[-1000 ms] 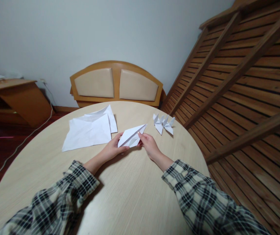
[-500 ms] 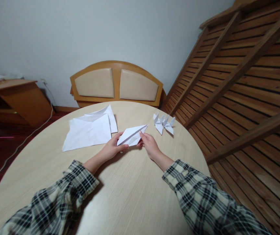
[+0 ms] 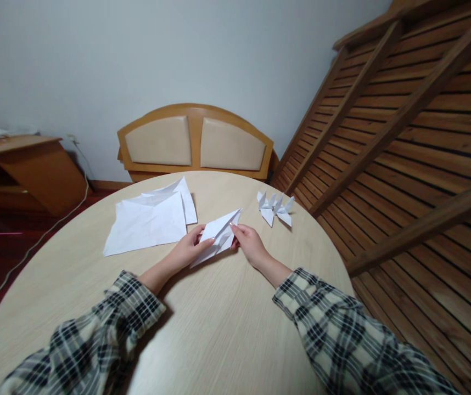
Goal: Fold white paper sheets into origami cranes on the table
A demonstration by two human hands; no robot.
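A white folded paper [image 3: 221,227], long and diamond-shaped, is held between my two hands above the middle of the table. My left hand [image 3: 188,247] grips its left side, thumb on top and fingers behind. On the right side, my right hand [image 3: 250,244] pinches the paper near its upper edge, thumb on top. White paper sheets [image 3: 147,222] lie beyond my left hand, the front one overlapping another. Small folded paper figures [image 3: 275,208] with pointed tips stand close together to the right of the held paper.
The round light wood table [image 3: 219,340] lies under both forearms. Behind it stands a wooden headboard [image 3: 196,137] with two beige panels. A slatted wooden frame [image 3: 404,142] leans at the right, and a brown desk [image 3: 33,170] with a cable beside it stands at the left.
The held paper has turned, its lower left tip now pointing nearer to me and its upper tip shifted slightly left. Both hands still hold it, with the left thumb now further over its face.
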